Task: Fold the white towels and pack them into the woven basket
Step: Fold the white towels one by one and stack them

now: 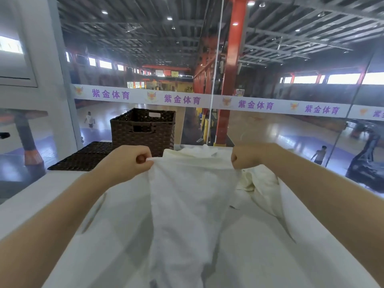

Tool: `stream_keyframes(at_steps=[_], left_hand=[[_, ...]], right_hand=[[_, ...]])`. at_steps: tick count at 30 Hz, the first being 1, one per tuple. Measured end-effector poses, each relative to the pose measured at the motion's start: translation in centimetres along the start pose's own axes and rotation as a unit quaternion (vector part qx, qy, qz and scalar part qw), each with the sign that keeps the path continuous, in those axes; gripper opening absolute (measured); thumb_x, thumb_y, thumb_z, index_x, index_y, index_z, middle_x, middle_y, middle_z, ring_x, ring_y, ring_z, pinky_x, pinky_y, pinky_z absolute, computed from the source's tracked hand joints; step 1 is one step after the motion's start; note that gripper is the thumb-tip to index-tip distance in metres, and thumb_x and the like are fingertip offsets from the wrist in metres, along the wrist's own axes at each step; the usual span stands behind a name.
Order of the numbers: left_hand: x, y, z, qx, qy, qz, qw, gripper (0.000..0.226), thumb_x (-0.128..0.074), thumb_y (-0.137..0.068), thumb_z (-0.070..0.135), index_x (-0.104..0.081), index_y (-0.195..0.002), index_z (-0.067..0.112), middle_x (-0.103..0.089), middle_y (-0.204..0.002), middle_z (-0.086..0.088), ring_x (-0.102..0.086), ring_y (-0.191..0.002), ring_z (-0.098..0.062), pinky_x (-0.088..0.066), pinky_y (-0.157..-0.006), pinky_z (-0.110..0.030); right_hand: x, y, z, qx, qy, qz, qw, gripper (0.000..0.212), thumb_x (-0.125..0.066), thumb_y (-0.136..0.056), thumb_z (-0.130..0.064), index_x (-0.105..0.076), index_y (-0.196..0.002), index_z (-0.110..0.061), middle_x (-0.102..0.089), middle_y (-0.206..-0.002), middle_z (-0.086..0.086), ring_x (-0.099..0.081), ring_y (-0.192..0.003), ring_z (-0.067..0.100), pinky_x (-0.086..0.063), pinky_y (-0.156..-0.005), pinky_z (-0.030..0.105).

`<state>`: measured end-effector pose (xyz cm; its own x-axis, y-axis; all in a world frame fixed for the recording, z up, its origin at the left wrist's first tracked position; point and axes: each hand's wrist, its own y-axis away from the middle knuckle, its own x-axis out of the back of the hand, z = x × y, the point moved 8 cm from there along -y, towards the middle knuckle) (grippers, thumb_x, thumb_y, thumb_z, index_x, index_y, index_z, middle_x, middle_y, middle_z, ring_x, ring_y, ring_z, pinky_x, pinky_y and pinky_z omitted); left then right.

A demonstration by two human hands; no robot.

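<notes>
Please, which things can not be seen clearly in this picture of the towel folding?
Head view only:
- Inside of the basket: its front wall hides whether any towel is packed.
- Lower end of the held towel: cut off by the bottom edge.
- Fingertips of the left hand and right hand: curled behind the towel corners.
- Number of towels in the pile: crumpled together, partly behind the held towel.
- Table: near part covered by arms and cloth.

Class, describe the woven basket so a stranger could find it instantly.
Start at the white table, then look to its far edge, left of centre. There stands the woven basket: dark brown, tall, with cut-out handles, unlike the flat woven lid beside it.
</notes>
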<state>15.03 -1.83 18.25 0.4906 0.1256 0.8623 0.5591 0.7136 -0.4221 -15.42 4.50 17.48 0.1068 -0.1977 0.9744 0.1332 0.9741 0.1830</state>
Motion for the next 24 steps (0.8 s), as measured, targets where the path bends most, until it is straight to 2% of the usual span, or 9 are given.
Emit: stream_keyframes(at_steps=[3, 5, 8, 10, 12, 15, 18, 21, 24], left_hand=[[2.5, 0.5, -0.7, 0.015, 0.018, 0.003, 1.000, 0.015, -0.061, -0.091, 0.037, -0.062, -0.077, 0.033, -0.063, -0.068, 0.012, -0.056, -0.061, -0.004, -0.045, -0.058, -0.022], [3.9, 0.6, -0.6, 0.009, 0.014, 0.006, 1.000, 0.013, -0.062, -0.091, 0.037, -0.063, -0.078, 0.037, -0.065, -0.072, 0.016, -0.059, -0.068, -0.002, -0.044, -0.061, -0.020], [5.3, 0.5, 0.4, -0.015, -0.020, -0.004, 1.000, 0.012, -0.061, -0.092, 0.036, -0.064, -0.081, 0.033, -0.064, -0.075, 0.016, -0.057, -0.071, -0.003, -0.037, -0.061, -0.019], [6.3, 0.4, 0.8, -0.022, -0.038, -0.006, 0.999, 0.013, -0.060, -0.093, 0.037, -0.063, -0.081, 0.032, -0.063, -0.076, 0.014, -0.055, -0.071, -0.006, -0.035, -0.060, -0.021], [7.3, 0.2, 0.7, -0.021, -0.055, -0.010, 0.998, 0.013, -0.059, -0.092, 0.039, -0.064, -0.082, 0.033, -0.064, -0.079, 0.013, -0.056, -0.073, -0.009, -0.035, -0.061, -0.022], [8.9, -0.4, 0.6, -0.023, -0.078, -0.018, 0.997, 0.013, -0.060, -0.092, 0.041, -0.064, -0.083, 0.034, -0.066, -0.083, 0.012, -0.057, -0.076, -0.008, -0.040, -0.065, -0.024], [10.2, -1.1, 1.1, -0.025, -0.077, -0.019, 0.997, 0.012, -0.060, -0.091, 0.044, -0.064, -0.083, 0.036, -0.066, -0.084, 0.015, -0.059, -0.080, -0.005, -0.040, -0.067, -0.022], [11.5, -1.5, 1.9, -0.032, -0.086, -0.029, 0.995, 0.012, -0.058, -0.094, 0.042, -0.062, -0.083, 0.037, -0.064, -0.084, 0.015, -0.057, -0.077, -0.003, -0.037, -0.065, -0.018], [13.8, -2.2, 3.1, -0.042, -0.081, 0.010, 0.996, 0.019, -0.054, -0.096, 0.038, -0.056, -0.078, 0.039, -0.062, -0.082, 0.012, -0.055, -0.075, -0.004, -0.037, -0.064, -0.016]], right_hand=[[-1.3, 2.3, 1.0, -0.012, -0.021, -0.029, 0.999, 0.020, -0.050, -0.074, -0.010, -0.055, -0.055, -0.015, -0.054, -0.060, 0.001, -0.044, -0.059, 0.017, -0.039, -0.058, 0.030], [-2.2, 3.6, 0.5, 0.006, -0.059, -0.031, 0.998, 0.022, -0.049, -0.075, -0.009, -0.046, -0.054, -0.016, -0.043, -0.058, 0.000, -0.035, -0.057, 0.015, -0.033, -0.057, 0.029], [-3.3, 5.3, -1.0, 0.042, -0.062, -0.024, 0.997, 0.019, -0.047, -0.076, -0.022, -0.040, -0.059, -0.017, -0.038, -0.070, 0.003, -0.032, -0.065, 0.016, -0.030, -0.062, 0.033], [-3.1, 6.6, -1.7, 0.063, -0.063, -0.004, 0.996, 0.023, -0.044, -0.077, -0.035, -0.045, -0.064, -0.015, -0.044, -0.073, 0.002, -0.037, -0.068, 0.017, -0.035, -0.066, 0.035], [-2.0, 8.1, -1.8, 0.080, -0.062, 0.020, 0.995, 0.034, -0.045, -0.090, -0.041, -0.052, -0.070, -0.013, -0.049, -0.074, 0.000, -0.043, -0.069, 0.016, -0.041, -0.072, 0.034], [0.6, 10.8, -1.8, 0.098, -0.022, 0.067, 0.993, 0.039, -0.049, -0.095, -0.055, -0.054, -0.075, -0.022, -0.055, -0.081, -0.004, -0.051, -0.077, 0.016, -0.043, -0.074, 0.029], [3.8, 12.2, -0.6, 0.090, -0.017, 0.113, 0.989, 0.035, -0.054, -0.095, -0.050, -0.054, -0.076, -0.021, -0.052, -0.078, -0.006, -0.050, -0.075, 0.015, -0.040, -0.068, 0.026], [7.9, 12.7, 2.2, 0.075, -0.114, 0.199, 0.970, 0.032, -0.060, -0.093, -0.043, -0.050, -0.068, -0.025, -0.050, -0.070, -0.007, -0.045, -0.067, 0.012, -0.037, -0.065, 0.024], [10.9, 13.1, 3.3, 0.073, -0.119, 0.235, 0.962, 0.034, -0.066, -0.090, -0.040, -0.047, -0.067, -0.024, -0.047, -0.067, -0.008, -0.042, -0.064, 0.013, -0.036, -0.065, 0.028]])
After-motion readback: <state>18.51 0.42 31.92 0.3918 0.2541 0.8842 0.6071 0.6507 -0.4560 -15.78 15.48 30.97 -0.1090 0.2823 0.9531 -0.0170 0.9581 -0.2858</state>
